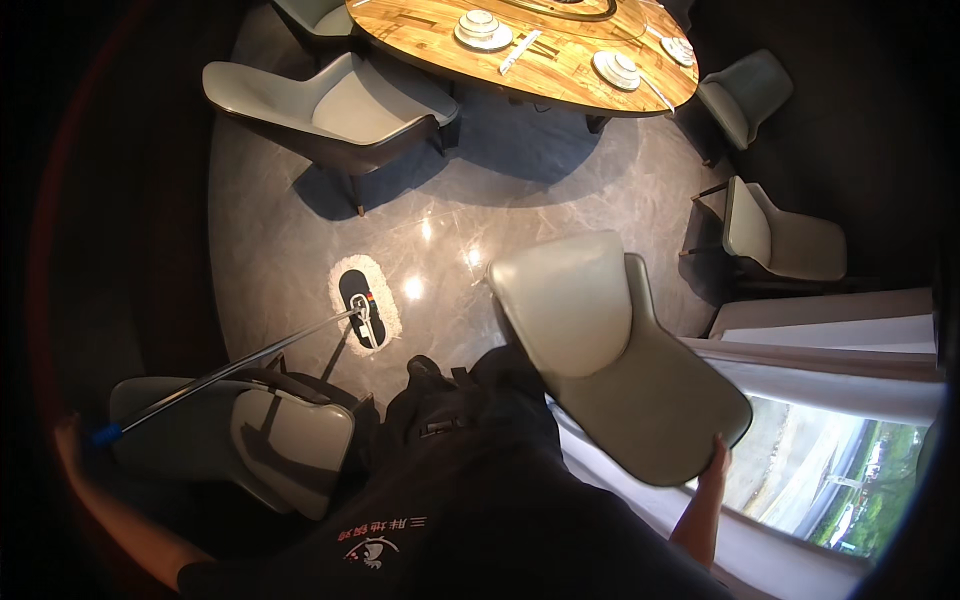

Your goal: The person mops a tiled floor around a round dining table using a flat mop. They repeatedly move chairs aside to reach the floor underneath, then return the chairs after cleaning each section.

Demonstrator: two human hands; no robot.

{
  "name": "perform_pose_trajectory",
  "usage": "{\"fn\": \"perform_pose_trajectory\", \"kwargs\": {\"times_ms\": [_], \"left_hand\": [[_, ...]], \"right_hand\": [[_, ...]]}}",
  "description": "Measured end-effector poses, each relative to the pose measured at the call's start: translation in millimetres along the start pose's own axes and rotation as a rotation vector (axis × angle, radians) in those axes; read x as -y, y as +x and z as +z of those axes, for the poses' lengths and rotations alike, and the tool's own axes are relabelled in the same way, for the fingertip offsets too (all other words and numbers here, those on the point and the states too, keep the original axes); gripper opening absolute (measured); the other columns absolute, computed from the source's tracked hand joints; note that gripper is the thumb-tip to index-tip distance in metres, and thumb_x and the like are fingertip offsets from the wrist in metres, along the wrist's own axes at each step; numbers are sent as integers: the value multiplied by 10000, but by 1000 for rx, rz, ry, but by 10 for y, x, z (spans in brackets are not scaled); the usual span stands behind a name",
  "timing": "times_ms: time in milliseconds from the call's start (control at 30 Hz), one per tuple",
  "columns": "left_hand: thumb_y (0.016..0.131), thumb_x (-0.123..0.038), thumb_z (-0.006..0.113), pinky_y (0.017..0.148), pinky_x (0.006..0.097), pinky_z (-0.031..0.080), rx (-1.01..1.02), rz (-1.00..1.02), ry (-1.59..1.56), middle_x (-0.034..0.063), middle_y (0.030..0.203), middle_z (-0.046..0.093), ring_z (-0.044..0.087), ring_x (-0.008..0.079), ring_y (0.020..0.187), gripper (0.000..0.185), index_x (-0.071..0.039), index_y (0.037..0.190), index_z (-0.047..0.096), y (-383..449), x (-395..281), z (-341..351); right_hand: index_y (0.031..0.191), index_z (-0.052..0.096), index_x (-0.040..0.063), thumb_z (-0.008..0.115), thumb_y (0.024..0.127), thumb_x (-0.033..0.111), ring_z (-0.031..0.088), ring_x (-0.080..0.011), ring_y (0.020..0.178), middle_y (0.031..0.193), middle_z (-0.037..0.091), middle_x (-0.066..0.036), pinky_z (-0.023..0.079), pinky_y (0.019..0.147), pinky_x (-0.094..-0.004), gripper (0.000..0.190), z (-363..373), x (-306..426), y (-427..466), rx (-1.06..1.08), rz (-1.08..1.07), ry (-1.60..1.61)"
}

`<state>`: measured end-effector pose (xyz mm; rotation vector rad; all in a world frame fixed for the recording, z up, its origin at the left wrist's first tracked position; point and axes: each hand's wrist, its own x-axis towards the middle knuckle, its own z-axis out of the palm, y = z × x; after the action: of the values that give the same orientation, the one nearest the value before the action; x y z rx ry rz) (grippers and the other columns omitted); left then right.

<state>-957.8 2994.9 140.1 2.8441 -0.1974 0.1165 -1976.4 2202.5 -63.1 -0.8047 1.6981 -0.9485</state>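
A flat dust mop with a white fringe (367,304) lies on the floor ahead of me on the left. Its metal pole (232,367) slants up toward me, ending in a blue grip (107,435). At the dark left rim, my left hand (67,442) is at the pole's upper end; shadow hides its fingers. On my right, a grey-beige upholstered chair (622,360) stands close to my legs. My right hand (718,457) grips the top edge of its backrest, thumb or finger showing over the front face.
A round wooden table (420,37) ahead bears stacked dishes (482,30) and wrapped chopsticks (520,52). Chairs stand at the left (352,105), lower left (292,442) and right (780,232). A window (817,465) and a pale curtain (840,375) border the right side. The stone-patterned floor (525,202) is glossy.
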Motion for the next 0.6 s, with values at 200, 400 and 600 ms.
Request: {"fn": "perform_pose_trajectory", "kwargs": {"times_ms": [200,400,600], "left_hand": [[847,-197,600,485,322,342,-64,-26,26,5,566,491,442,119,515,260,-50,637,556,-213,-380,-95],[840,-198,601,483,330,343,-62,-61,6,26,542,489,442,125,502,296,-28,607,535,-786,-926,128],[841,-196,596,497,337,360,-80,7,110,46,565,501,452,129,523,242,-1,698,580,-451,-1642,-85]], "right_hand": [[1086,592,-58,658,781,158,623,-258,880,1018,628,-157,522,736,-387,380,1212,370,860,-252,8,183],[1085,570,-72,665,758,77,622,-295,861,1001,627,-170,532,740,-412,372,2510,596,1211,-385,-131,70],[1168,300,-29,643,797,95,566,-263,982,1142,504,-194,531,765,-410,520,4058,452,837,-123,-278,166]]}}
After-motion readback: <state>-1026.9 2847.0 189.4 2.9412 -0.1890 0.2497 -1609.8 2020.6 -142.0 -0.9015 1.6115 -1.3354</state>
